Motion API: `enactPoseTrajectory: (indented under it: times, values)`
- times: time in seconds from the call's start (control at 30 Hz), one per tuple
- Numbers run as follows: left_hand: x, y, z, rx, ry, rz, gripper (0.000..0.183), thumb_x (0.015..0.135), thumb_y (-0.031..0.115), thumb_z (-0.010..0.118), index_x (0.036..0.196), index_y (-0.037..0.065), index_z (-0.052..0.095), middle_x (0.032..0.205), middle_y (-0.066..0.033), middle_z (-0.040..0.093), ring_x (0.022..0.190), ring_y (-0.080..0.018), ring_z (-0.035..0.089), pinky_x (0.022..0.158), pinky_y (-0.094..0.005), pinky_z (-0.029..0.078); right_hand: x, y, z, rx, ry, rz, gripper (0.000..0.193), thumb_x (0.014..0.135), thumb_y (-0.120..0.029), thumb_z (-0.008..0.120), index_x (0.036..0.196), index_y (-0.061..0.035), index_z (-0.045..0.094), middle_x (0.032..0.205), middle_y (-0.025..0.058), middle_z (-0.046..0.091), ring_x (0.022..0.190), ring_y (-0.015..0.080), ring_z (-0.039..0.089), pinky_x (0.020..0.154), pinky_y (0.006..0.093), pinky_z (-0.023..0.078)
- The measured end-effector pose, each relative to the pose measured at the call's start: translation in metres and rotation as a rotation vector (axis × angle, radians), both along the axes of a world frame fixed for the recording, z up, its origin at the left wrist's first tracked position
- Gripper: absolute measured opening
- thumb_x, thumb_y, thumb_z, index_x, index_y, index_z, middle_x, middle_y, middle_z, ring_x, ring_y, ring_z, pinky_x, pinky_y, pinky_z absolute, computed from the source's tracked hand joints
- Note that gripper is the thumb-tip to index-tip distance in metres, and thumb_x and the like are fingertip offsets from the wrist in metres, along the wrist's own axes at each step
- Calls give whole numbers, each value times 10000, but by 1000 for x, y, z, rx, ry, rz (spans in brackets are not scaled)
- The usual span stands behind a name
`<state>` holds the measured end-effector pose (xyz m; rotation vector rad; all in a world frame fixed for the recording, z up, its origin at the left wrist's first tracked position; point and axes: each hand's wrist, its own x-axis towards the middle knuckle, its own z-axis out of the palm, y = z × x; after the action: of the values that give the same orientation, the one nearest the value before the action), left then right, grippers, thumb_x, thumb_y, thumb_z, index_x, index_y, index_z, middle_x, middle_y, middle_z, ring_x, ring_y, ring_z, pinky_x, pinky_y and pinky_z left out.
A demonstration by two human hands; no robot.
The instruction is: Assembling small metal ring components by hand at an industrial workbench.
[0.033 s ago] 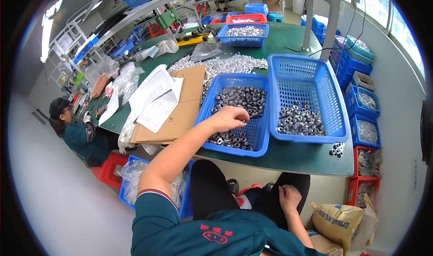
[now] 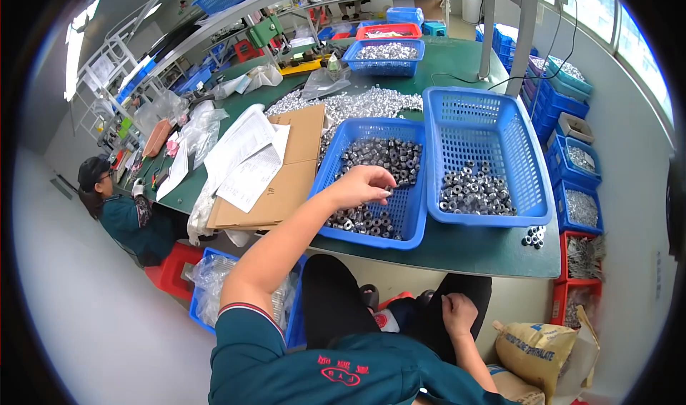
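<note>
My left hand [image 2: 361, 187] reaches over the left blue basket [image 2: 413, 228], thumb and fingers pinched on a small metal nut [image 2: 388, 191]. Below it, many dark and silver nuts [image 2: 382, 155] lie in the basket, split into a far heap and a near heap. Close beside it on the right stands a second blue basket [image 2: 471, 112], with a pile of similar nuts [image 2: 477, 192] at its near end. On my right thigh rests my right hand [image 2: 459, 314], its fingers curled in; whatever is inside them is hidden.
A flattened cardboard sheet [image 2: 300, 141] with papers [image 2: 246, 155] lies left of the baskets. Behind them spreads a heap of shiny small parts [image 2: 364, 103]. Several loose nuts [image 2: 532, 236] sit near the front right edge. A co-worker [image 2: 128, 212] sits at the left.
My left hand has shifted very slightly, and the nut at its fingertips shows a little more to the right and higher. My right hand has stayed in place.
</note>
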<state>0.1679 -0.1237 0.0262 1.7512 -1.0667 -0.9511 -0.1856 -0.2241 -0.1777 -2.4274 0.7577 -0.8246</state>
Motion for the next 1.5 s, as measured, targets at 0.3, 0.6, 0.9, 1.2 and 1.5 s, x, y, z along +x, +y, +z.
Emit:
enactPoseTrajectory:
  times: [0.3, 0.6, 0.9, 1.2, 1.5]
  values:
    - [-65, 43, 22, -479, 543, 258, 236, 836, -69, 579, 1063, -29, 632, 998, -97, 655, 893, -184, 647, 830, -293, 516, -1, 6, 12, 45, -27, 30, 117, 758, -128, 699, 707, -73, 609, 678, 97, 605, 626, 299, 598, 554, 386, 472]
    - [-139, 79, -3, -673, 346, 254, 384, 841, -119, 544, 1193, 27, 497, 1036, -57, 574, 987, -126, 571, 850, -262, 483, 43, 33, 162, 255, -339, 378, 73, 789, 4, 663, 838, -15, 613, 703, 108, 603, 599, 263, 588, 545, 330, 459]
    - [-175, 96, -16, -623, 466, 287, 409, 863, -91, 558, 1250, 15, 482, 1030, -78, 598, 926, -112, 582, 805, -235, 484, 67, 51, 197, 97, -379, 553, 144, 734, -6, 700, 822, -21, 586, 706, 90, 596, 588, 267, 587, 528, 345, 467]
    - [-185, 106, -19, -574, 249, 306, 384, 861, -90, 572, 1229, 12, 533, 983, -79, 632, 871, -117, 613, 752, -239, 508, 58, 59, 203, -126, -229, 530, 106, 740, -18, 679, 794, -42, 592, 642, 66, 564, 544, 248, 554, 498, 339, 450]
    - [-189, 98, -15, -576, -257, 276, 389, 790, -108, 636, 1154, 25, 601, 886, -105, 658, 797, -188, 652, 703, -276, 528, 48, 66, 187, 885, -210, 434, 173, 903, -146, 615, 807, -6, 585, 544, 6, 494, 479, 61, 453, 438, 248, 352]
